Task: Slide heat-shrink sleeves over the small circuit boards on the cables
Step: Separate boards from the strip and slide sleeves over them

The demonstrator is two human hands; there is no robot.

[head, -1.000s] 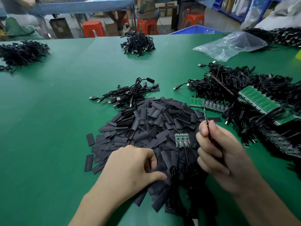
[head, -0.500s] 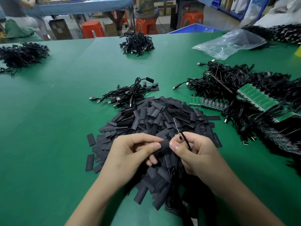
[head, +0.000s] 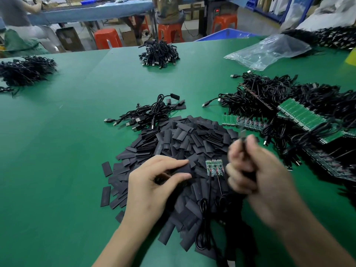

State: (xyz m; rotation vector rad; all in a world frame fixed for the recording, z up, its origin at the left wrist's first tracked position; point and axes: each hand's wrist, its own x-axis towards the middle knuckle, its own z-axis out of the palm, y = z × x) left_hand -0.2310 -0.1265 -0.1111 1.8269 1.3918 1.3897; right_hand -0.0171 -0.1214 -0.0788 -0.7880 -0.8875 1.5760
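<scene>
Sleeve in left hand, bare table leftward.

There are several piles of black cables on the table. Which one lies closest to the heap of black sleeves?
The small loose cable bundle, just beyond the sleeve heap and touching its far edge. The other cable piles lie off to the sides or further back.

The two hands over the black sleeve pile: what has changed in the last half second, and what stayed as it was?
The hands, joined half a second ago, have parted. The right hand moved right, blurred, fist closed on a thin black cable. The left hand keeps a flat black heat-shrink sleeve pinched. The small green circuit boards show again between them. The pile of black sleeves, cable bundles and green table stayed put.
</scene>
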